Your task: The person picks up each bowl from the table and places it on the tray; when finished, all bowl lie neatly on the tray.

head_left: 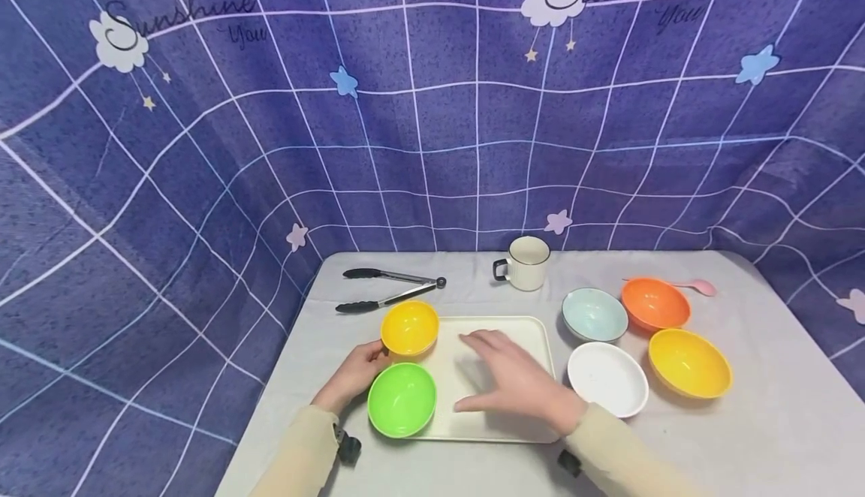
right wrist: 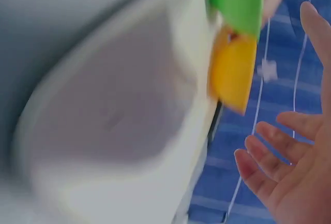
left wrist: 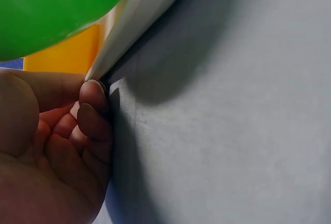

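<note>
A cream tray (head_left: pixel 500 407) lies in the middle of the grey table. On its left part stand a green bowl (head_left: pixel 402 398) and, behind it, a small yellow bowl (head_left: pixel 409 327). My left hand (head_left: pixel 354 373) is at the tray's left edge; in the left wrist view its curled fingers (left wrist: pixel 90 115) grip under the tray rim (left wrist: pixel 139 12), below the green bowl (left wrist: pixel 46 6). My right hand (head_left: pixel 516 377) hovers flat over the tray's middle with fingers spread and holds nothing. The right wrist view shows the tray (right wrist: pixel 114 105) blurred, and that hand's straight fingers (right wrist: pixel 269 151).
Black-tipped tongs (head_left: pixel 392 290) lie at the back left and a white mug (head_left: pixel 525 263) stands behind the tray. To the right sit a pale blue bowl (head_left: pixel 595 314), an orange bowl (head_left: pixel 655 304), a pink spoon (head_left: pixel 699 285), a white bowl (head_left: pixel 607 378) and a large yellow bowl (head_left: pixel 689 362).
</note>
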`<state>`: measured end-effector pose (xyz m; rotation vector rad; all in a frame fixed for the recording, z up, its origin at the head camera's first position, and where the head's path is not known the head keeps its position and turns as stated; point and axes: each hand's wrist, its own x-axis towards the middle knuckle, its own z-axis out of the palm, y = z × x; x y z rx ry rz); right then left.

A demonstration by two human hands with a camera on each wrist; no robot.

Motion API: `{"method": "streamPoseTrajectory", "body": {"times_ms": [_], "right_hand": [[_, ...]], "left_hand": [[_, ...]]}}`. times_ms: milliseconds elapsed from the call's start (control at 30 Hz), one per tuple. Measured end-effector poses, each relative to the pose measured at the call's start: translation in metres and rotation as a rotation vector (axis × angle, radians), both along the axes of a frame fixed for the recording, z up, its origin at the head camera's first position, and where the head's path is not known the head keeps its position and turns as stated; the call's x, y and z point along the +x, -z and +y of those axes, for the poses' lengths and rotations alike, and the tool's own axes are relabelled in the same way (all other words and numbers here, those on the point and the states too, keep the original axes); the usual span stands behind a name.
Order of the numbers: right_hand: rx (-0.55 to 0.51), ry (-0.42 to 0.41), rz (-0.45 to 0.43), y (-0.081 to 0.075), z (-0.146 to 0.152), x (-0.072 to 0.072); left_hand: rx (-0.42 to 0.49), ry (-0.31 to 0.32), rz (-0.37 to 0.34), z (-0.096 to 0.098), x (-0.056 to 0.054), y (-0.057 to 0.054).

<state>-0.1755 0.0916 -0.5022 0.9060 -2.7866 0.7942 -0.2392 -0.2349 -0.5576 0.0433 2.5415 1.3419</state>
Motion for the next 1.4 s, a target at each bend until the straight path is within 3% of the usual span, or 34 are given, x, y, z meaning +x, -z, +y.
{"method": "streamPoseTrajectory", "body": {"times_ms": [200, 467, 800, 1067, 1400], "right_hand": [[-0.032, 0.104, 0.113, -0.010, 0.076, -0.001], [-0.031, 0.274, 0.147, -0.016, 0.178, 0.004], [0.004, 0.458, 0.160, 0.009, 0.284, 0.006], [-0.011, 0.470, 0.060, 0.028, 0.308, 0.009], [-0.059, 0.463, 0.063, 0.039, 0.305, 0.013]], "left_hand": [[0.006, 0.006, 0.002, 0.000, -0.001, -0.001], [0.005, -0.005, 0.009, 0.001, 0.003, -0.004], [0.021, -0.011, 0.031, 0.009, -0.001, -0.004], [0.046, -0.008, 0.028, 0.010, -0.004, -0.004], [0.036, -0.005, 0.030, 0.009, -0.005, -0.001]]}}
